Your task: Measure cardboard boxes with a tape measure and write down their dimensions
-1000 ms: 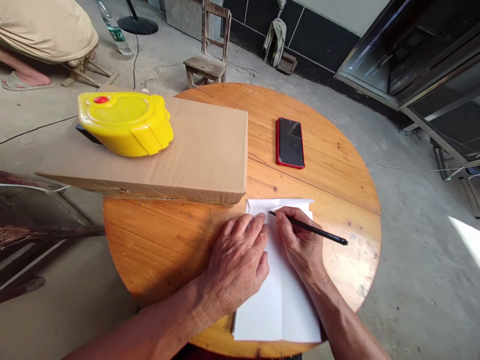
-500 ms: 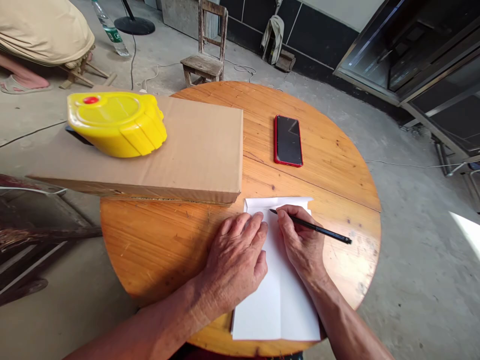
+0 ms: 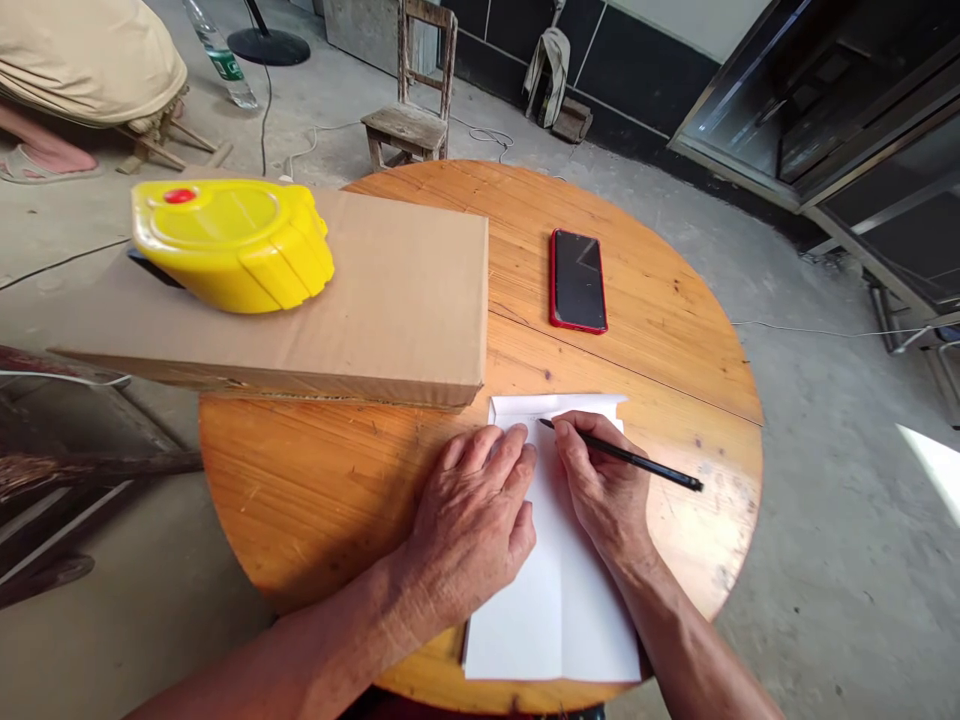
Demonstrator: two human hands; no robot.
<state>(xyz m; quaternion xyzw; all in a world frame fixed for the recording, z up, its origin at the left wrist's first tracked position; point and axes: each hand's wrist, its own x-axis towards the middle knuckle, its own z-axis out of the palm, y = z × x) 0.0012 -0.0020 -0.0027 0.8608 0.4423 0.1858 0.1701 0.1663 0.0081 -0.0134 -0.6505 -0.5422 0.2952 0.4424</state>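
A black pen (image 3: 645,462) is gripped in my right hand (image 3: 609,490), its tip at the upper part of a white sheet of paper (image 3: 559,610). Faint small marks show near the tip. The paper has a lengthwise crease and a folded strip along its top. My left hand (image 3: 480,510) lies flat with its fingers extended, partly on the paper's left side and partly on the round wooden table (image 3: 315,490). Beyond my left hand rests a cardboard box (image 3: 405,290) with a yellow tape measure (image 3: 232,245) on top, a red button showing on it.
A phone in a red case (image 3: 577,280) lies on the table beyond the paper. Further off stand a small wooden chair (image 3: 409,125) and a plastic bottle (image 3: 229,70) on the floor. Part of a seated person (image 3: 82,65) shows at upper left. Cables cross the floor.
Almost nothing differs. The view shifts very slightly; both hands and the pen stay in nearly the same place on the paper.
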